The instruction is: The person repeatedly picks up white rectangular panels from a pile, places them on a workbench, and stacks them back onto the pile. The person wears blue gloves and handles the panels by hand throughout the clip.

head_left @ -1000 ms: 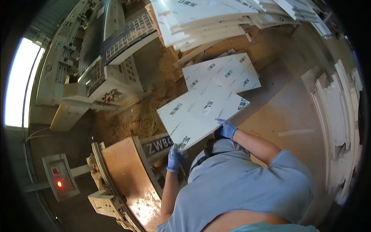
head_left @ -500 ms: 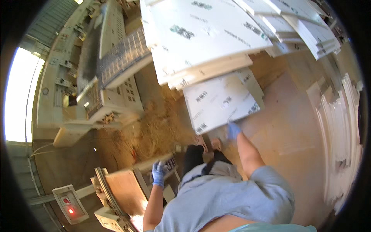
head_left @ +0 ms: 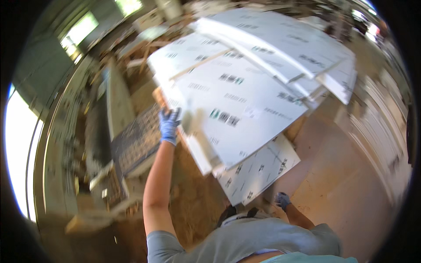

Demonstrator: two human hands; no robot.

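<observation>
My left hand [head_left: 168,126], in a blue and grey glove, reaches forward to the left edge of a stack of large white printed panels [head_left: 245,98]. Its fingers are spread apart beside a tan, wood-coloured piece [head_left: 159,98] at that edge; blur hides whether they touch it. Low on the right, my gloved right hand [head_left: 283,200] hangs apart from the panels, its fingers small and blurred. Nearest to it is a smaller printed panel [head_left: 259,172], lying lower and partly under the stack.
A long machine with a dark slatted bed [head_left: 138,136] stands to the left of the stack. More white panels [head_left: 272,48] overlap at the back. Pale boards [head_left: 372,136] stand along the right side. Brown dust covers the floor [head_left: 188,210] near my feet.
My left hand has moved up and forward from beside the low machine to the stack's left edge. My right hand has come away from the smaller panel's edge. The view has shifted.
</observation>
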